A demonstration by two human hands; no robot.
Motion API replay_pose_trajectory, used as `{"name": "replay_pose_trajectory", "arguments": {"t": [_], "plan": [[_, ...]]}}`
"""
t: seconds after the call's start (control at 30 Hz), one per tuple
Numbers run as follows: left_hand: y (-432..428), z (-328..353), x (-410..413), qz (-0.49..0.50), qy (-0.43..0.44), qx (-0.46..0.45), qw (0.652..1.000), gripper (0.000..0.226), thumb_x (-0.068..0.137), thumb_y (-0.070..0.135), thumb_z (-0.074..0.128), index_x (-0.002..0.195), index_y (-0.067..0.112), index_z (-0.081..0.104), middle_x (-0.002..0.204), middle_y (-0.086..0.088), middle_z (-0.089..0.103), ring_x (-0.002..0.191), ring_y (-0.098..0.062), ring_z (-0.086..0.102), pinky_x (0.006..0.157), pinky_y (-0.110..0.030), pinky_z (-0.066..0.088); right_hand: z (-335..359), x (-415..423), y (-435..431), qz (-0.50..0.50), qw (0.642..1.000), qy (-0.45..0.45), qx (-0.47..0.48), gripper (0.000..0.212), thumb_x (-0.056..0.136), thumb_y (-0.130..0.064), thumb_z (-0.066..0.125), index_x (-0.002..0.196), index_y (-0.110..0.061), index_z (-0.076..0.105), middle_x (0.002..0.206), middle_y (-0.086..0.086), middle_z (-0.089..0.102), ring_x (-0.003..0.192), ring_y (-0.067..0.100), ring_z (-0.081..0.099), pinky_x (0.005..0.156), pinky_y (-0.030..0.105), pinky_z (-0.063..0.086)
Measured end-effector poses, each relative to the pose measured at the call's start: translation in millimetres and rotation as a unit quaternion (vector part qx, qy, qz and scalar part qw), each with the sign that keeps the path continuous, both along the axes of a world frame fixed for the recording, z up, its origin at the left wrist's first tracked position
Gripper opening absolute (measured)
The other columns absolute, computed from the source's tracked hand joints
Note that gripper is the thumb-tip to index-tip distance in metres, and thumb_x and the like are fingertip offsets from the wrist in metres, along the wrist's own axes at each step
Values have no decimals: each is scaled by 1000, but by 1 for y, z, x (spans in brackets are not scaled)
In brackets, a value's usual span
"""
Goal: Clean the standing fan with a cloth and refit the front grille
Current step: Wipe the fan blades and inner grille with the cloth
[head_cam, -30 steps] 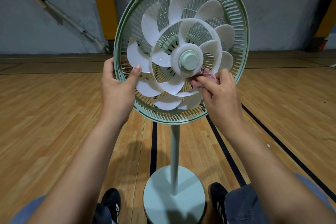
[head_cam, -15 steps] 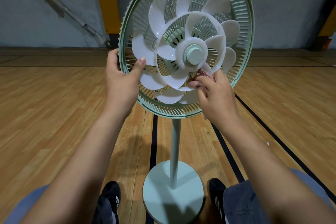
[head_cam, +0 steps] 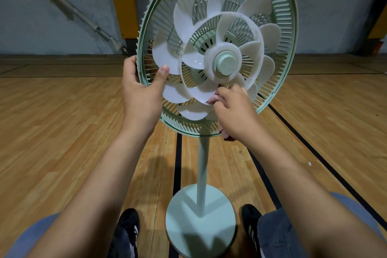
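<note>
**Cloth against the lower blades, fan steadied at its rim**

The pale green standing fan (head_cam: pixel 217 52) stands on a wooden floor (head_cam: pixel 62 132), its round base (head_cam: pixel 201 222) between the person's two black shoes near the bottom edge of the view. The front grille is off, so the white blades (head_cam: pixel 188 16) and the green hub cap (head_cam: pixel 227 66) are bare in front of the rear grille (head_cam: pixel 284 27).

A pink cloth (head_cam: pixel 215 98) is bunched in the right hand (head_cam: pixel 234 111), whose fingers curl round it and press it to a lower blade just below the hub; a tail of cloth hangs under the wrist. The left hand (head_cam: pixel 140 94) grips the rear grille's left rim, fingers wrapped behind it, thumb lying across the front with its tip touching a blade.

Black lines (head_cam: pixel 178 163) run along the floor under the fan's pole. Behind stands a grey wall (head_cam: pixel 41 16) with a yellow padded post (head_cam: pixel 122 0).
</note>
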State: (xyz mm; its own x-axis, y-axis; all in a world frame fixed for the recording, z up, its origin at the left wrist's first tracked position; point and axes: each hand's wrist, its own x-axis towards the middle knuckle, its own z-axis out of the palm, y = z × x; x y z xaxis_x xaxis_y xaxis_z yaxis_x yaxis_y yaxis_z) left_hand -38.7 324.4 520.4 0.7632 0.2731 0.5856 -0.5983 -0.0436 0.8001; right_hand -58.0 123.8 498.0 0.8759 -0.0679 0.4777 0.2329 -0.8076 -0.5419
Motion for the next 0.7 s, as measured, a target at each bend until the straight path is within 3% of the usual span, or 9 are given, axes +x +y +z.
{"name": "replay_pose_trajectory", "arguments": {"t": [0.17,0.27,0.37,0.47,0.53,0.7], "plan": [[1,0,-1,-6,10,-7,1000,25,99,27,77,117,32,61,109,11,76,106,-13,74,97,-46,62,-6,-2,-8,30,999,-23,16,28,102,-18,46,103,-22,73,95,-10,41,111,15,36,88,51,53],[3,1,-1,-7,17,-9,1000,27,99,27,77,121,27,62,111,9,76,106,-14,74,96,-46,62,-8,-6,-14,29,996,-80,-10,34,98,-29,45,107,-25,78,91,-12,41,105,12,36,84,39,47],[6,1,0,-12,24,-13,1000,24,98,28,77,117,32,63,111,9,76,107,-16,74,97,-48,62,-7,-8,-25,-6,990,-134,-39,36,98,-36,49,105,-23,83,87,-10,41,102,20,41,85,39,44],[8,1,0,-15,24,-14,999,24,98,27,77,118,28,62,111,8,76,107,-18,74,98,-50,61,-7,-6,-38,-31,980,-188,-50,21,99,-26,65,103,-20,84,88,0,46,96,25,44,83,43,47],[8,1,0,-15,22,-13,1000,26,98,26,76,120,25,62,112,6,76,108,-19,74,98,-51,61,-8,-5,-43,-46,972,-224,-58,15,97,-19,70,101,-15,84,88,4,48,93,26,43,79,39,45],[7,0,1,-24,25,-17,999,26,98,26,76,120,28,62,114,5,76,109,-19,74,98,-50,62,-9,-3,-50,-76,949,-295,-78,23,94,-6,68,113,-9,79,95,10,50,94,29,45,78,31,39]]}}
